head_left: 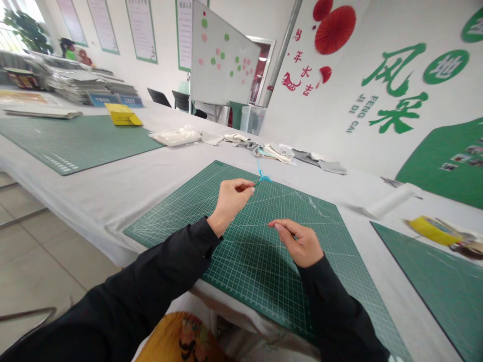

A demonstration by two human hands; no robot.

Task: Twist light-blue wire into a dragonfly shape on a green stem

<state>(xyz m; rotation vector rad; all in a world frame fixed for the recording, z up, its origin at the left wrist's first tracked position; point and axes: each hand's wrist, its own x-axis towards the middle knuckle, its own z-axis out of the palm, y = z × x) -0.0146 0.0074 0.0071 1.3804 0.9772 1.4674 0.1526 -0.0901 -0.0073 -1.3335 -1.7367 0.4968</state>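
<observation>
My left hand [231, 201] is raised above the green cutting mat [241, 281], its thumb and forefinger pinched on a thin green stem with a tangle of bright blue cord [263, 176] at its tip. My right hand [298, 242] hovers over the mat nearer me, with its fingertips closed. Nothing is clearly visible in them, though a fine thread there could be too thin to see. Neither hand touches the mat. Both forearms are in black sleeves.
The white-covered table [90, 193] carries another cutting mat [75, 143] at left and one [426, 286] at right. Fabric scraps [277, 152] lie beyond my mat. A white roll [388, 201] and yellow tape [433, 231] lie to the right; stacked papers [79, 85] stand far left.
</observation>
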